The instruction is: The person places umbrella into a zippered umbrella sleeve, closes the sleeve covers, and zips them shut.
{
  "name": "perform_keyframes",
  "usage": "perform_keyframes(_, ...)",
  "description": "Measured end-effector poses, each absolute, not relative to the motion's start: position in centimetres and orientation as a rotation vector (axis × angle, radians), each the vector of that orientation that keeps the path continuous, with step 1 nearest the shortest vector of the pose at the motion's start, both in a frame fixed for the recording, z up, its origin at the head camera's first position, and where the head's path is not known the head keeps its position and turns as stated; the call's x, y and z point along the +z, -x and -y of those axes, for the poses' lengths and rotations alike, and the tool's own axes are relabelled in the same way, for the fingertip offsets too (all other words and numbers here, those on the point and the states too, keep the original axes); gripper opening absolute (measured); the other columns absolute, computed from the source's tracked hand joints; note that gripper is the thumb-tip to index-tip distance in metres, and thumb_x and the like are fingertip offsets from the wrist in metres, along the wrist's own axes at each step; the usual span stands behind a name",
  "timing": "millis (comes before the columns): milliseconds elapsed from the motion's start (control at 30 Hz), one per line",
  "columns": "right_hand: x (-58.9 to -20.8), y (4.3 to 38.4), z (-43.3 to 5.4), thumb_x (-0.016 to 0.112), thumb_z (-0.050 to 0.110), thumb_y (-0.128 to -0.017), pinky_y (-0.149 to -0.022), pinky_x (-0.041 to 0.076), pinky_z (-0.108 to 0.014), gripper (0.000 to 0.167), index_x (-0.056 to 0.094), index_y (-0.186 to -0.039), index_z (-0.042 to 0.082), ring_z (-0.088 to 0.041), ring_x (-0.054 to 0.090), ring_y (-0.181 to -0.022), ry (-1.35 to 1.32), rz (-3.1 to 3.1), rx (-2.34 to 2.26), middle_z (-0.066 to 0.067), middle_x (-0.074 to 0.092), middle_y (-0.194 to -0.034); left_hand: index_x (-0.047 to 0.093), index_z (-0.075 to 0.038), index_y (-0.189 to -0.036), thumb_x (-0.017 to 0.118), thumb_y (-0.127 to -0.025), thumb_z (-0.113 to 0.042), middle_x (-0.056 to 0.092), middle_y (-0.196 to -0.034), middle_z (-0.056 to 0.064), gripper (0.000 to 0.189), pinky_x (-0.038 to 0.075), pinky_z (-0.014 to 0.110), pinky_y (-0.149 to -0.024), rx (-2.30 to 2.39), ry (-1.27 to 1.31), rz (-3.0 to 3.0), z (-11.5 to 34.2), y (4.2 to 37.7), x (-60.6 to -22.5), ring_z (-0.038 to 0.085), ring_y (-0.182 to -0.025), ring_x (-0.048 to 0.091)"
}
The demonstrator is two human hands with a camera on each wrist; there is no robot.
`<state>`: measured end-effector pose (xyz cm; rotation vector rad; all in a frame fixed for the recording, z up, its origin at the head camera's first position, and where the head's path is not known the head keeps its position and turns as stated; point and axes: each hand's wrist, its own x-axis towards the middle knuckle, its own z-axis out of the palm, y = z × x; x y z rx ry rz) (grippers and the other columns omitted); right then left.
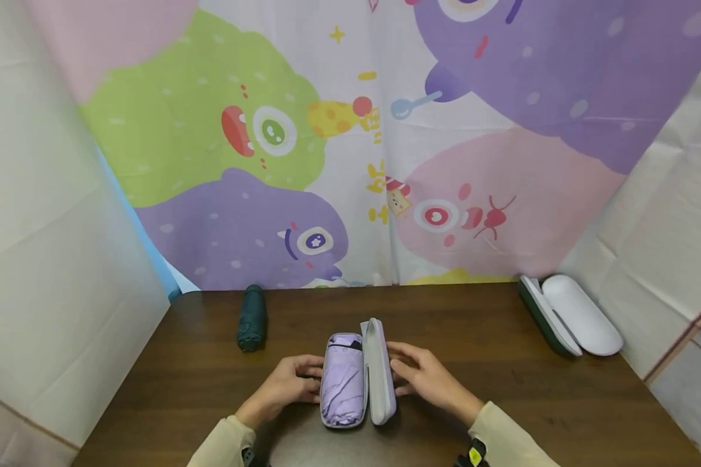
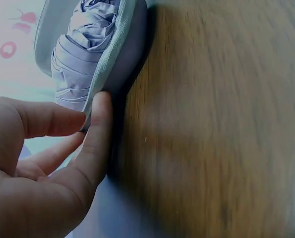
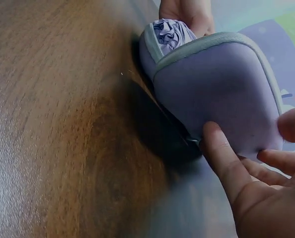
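Note:
In the head view a folded lilac umbrella (image 1: 343, 383) lies in one half of a lilac case near the table's front middle. The case's lid (image 1: 382, 379) stands nearly upright along the right side, its grey lining showing. My left hand (image 1: 289, 384) holds the near half of the case from the left, thumb at the rim (image 2: 104, 67) and a finger along the outer wall. On the other side, my right hand (image 1: 429, 379) touches the lid's outer face (image 3: 214, 94) with its fingertips, the fingers fairly straight and the thumb near the edge.
A dark green folded umbrella (image 1: 252, 319) lies at the back left of the brown table (image 1: 455, 311). At the back right an opened case, dark green outside with a white inside (image 1: 584, 316), lies by the wall. A cartoon-print curtain (image 1: 350, 246) hangs behind.

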<state>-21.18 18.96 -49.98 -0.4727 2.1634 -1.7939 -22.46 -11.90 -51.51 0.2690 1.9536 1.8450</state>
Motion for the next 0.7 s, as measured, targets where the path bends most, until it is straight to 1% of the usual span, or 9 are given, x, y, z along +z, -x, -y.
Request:
perform_keyframes(100, -50.1, 21.2, -19.1, 0.05, -0.002, -0.099, -0.078, 0.063, -0.038, 0.056, 0.038, -0.153, -0.008, -0.034, 0.068, -0.113, 0.523, -2.189, -1.769, -0.038, 0.049, -0.145, 0.047, 0.019, -0.139, 0.06, -0.092, 0.011, 0.069, -0.107, 0.015, 0.049, 0.063, 0.035, -0.073, 1.868, -0.247, -1.933, 11.4, 22.4, -51.6, 0.016, -0.082, 0.069)
perform_keyframes(167, -50.1, 21.2, -19.2, 0.05, -0.007, -0.094, -0.078, 0.063, -0.036, 0.061, 0.036, -0.153, -0.009, -0.034, 0.07, -0.11, 0.549, -2.202, -1.759, -0.04, 0.047, -0.146, 0.046, 0.019, -0.139, 0.061, -0.093, 0.01, 0.068, -0.104, 0.013, 0.048, 0.063, 0.035, -0.073, 1.877, -0.238, -1.931, 11.2, 22.4, -51.7, 0.015, -0.082, 0.068)
perform_keyframes(267, -50.3, 21.2, -19.3, 0.052, -0.011, -0.092, -0.078, 0.062, -0.034, 0.064, 0.035, -0.153, -0.011, -0.035, 0.072, -0.105, 0.564, -2.186, -1.766, -0.042, 0.045, -0.145, 0.047, 0.019, -0.138, 0.061, -0.093, 0.012, 0.069, -0.103, 0.013, 0.048, 0.063, 0.034, -0.072, 1.876, -0.238, -1.938, 10.9, 22.5, -51.7, 0.015, -0.081, 0.068)
perform_keyframes(500, -50.7, 21.4, -19.7, 0.059, -0.019, -0.086, -0.08, 0.061, -0.03, 0.071, 0.035, -0.153, -0.011, -0.038, 0.071, -0.105, 0.588, -2.166, -1.759, -0.043, 0.043, -0.146, 0.048, 0.018, -0.139, 0.062, -0.09, 0.014, 0.069, -0.106, 0.016, 0.05, 0.063, 0.035, -0.073, 1.865, -0.243, -1.933, 10.4, 22.3, -51.9, 0.017, -0.082, 0.069)
perform_keyframes(600, -50.8, 21.5, -19.8, 0.062, -0.021, -0.083, -0.082, 0.061, -0.03, 0.074, 0.035, -0.152, -0.012, -0.039, 0.071, -0.105, 0.623, -2.146, -1.768, -0.043, 0.043, -0.145, 0.047, 0.019, -0.139, 0.062, -0.09, 0.015, 0.068, -0.102, 0.013, 0.051, 0.063, 0.034, -0.072, 1.869, -0.256, -1.924, 10.2, 22.2, -51.8, 0.016, -0.08, 0.068)
perform_keyframes(700, -50.9, 21.6, -19.8, 0.063, -0.022, -0.082, -0.083, 0.061, -0.031, 0.075, 0.035, -0.151, -0.013, -0.037, 0.072, -0.103, 0.654, -2.119, -1.776, -0.043, 0.042, -0.145, 0.046, 0.02, -0.138, 0.063, -0.089, 0.016, 0.066, -0.097, 0.01, 0.052, 0.063, 0.033, -0.071, 1.881, -0.267, -1.903, 10.1, 22.1, -51.9, 0.014, -0.077, 0.067)
